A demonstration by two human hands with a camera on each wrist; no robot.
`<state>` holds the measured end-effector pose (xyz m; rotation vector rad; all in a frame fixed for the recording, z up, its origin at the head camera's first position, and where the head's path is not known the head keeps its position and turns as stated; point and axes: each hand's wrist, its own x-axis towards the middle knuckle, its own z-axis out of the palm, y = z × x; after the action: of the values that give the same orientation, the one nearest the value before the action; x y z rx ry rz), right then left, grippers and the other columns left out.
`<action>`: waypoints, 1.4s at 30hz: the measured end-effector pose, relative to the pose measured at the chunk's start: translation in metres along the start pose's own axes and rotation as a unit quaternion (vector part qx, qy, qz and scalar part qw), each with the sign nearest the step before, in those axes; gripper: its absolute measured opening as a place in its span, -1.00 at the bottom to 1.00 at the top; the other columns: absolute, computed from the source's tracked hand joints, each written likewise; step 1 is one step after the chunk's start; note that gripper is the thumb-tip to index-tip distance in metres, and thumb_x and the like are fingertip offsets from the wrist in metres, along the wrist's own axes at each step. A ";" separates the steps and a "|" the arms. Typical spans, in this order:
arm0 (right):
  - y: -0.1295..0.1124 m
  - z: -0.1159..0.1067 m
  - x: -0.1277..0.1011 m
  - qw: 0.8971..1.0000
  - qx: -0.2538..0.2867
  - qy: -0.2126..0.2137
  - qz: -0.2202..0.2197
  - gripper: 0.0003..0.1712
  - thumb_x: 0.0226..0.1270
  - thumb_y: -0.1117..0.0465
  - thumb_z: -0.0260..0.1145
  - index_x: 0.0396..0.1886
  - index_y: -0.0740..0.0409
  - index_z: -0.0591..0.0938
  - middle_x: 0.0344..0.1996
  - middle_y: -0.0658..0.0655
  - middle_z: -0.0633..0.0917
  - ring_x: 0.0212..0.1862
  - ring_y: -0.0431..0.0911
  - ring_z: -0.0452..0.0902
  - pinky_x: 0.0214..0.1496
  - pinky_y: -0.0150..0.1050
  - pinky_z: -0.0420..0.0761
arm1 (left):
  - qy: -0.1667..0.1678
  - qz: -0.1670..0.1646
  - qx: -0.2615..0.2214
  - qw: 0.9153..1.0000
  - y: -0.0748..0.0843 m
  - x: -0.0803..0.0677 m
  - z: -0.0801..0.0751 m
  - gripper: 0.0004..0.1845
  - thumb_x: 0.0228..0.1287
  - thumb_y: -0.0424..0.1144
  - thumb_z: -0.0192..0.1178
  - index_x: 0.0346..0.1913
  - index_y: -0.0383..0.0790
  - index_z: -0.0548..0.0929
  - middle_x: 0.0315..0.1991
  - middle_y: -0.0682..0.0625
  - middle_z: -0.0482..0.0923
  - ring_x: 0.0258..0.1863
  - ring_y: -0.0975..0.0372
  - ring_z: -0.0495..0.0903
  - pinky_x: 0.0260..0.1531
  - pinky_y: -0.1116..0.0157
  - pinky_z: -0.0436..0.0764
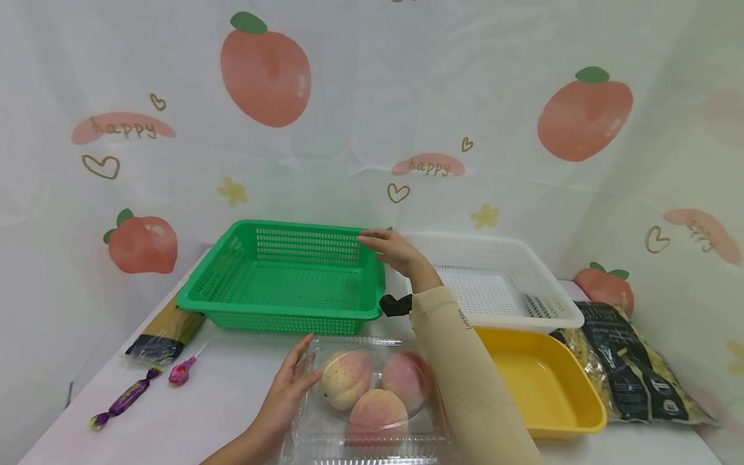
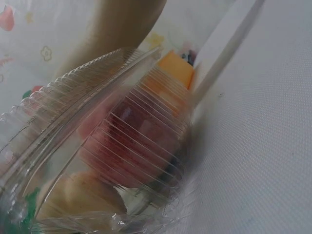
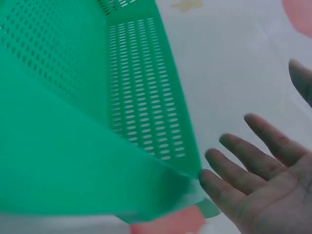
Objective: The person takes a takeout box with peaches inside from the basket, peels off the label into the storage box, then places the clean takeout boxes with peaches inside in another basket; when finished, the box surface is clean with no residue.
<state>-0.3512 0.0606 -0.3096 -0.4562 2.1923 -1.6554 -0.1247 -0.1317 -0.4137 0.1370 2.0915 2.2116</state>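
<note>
The left hand (image 1: 286,394) lies with straight fingers flat against the left side of the clear plastic clamshell box (image 1: 372,400), which holds 3 peaches (image 1: 372,387) and sits on the table (image 1: 221,400) just in front of the green basket (image 1: 285,274). The right hand (image 1: 392,250) is spread open, holding nothing, at the far right corner of the green basket, fingertips (image 3: 214,183) just beside its rim. Right of the green basket stand a white basket (image 1: 511,284) and a yellow tray (image 1: 546,381); 2 wrapped candies (image 1: 151,384) lie to its front left.
</note>
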 end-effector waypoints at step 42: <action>0.035 0.026 0.025 0.982 -0.085 0.161 0.054 -0.16 0.16 0.57 0.03 0.45 0.19 0.05 0.50 0.06 -0.11 0.49 0.02 -0.16 0.29 -0.04 0.36 | -0.005 -0.002 -0.008 1.000 0.000 0.001 -0.001 -0.34 0.39 -0.26 -0.05 0.46 -0.10 -0.07 0.50 -0.15 -0.33 0.47 -0.13 -0.32 0.34 -0.22 -0.15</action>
<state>-0.3628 0.0368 -0.3520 -0.1136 2.5544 -1.5827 -0.1260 -0.1328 -0.4139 0.1438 2.0668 2.2202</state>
